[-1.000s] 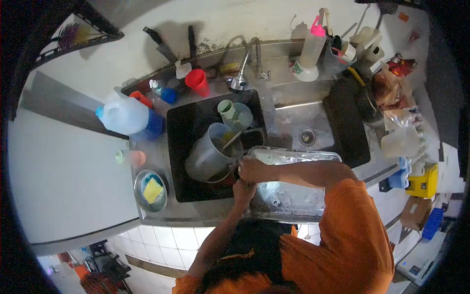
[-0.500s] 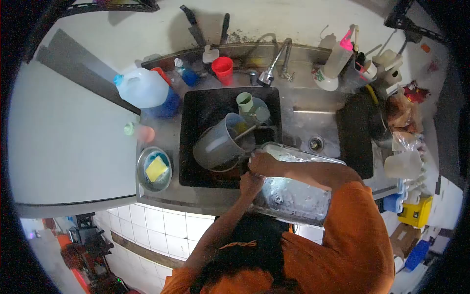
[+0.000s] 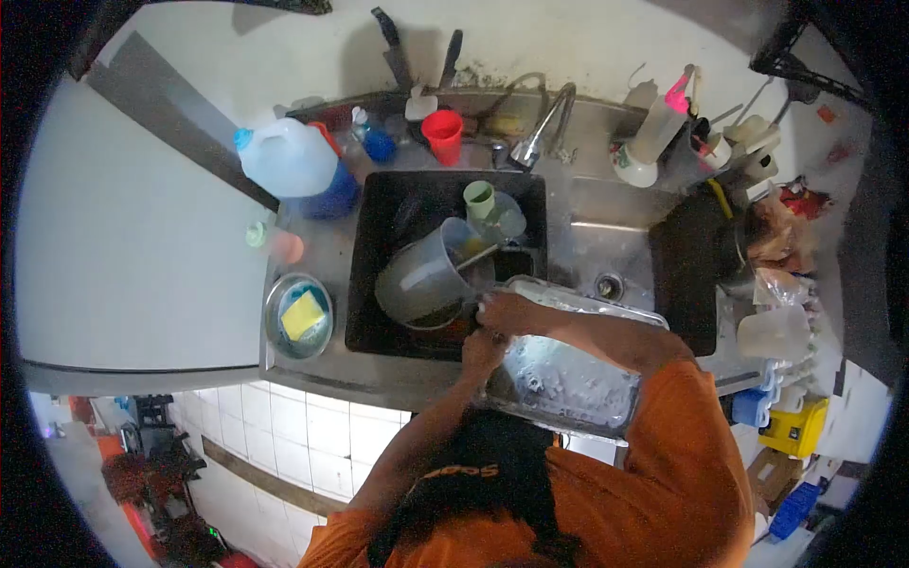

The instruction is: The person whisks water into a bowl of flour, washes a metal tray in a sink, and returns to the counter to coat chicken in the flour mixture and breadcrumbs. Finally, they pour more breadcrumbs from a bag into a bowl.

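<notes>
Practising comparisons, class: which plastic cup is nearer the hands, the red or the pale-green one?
The pale-green plastic cup, inside the dark sink basin; the red plastic cup is behind that basin.

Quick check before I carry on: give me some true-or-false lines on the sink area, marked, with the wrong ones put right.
1. The yellow sponge sits in the round bowl. True.
2. The red cup lies inside the left basin. False: the red cup is behind the basin.
3. The large bucket leans over in the left basin. True.
4. The left hand and right hand are far apart. False: both hands are close together by the tray.
5. The big jug has a blue cap. True.
</notes>
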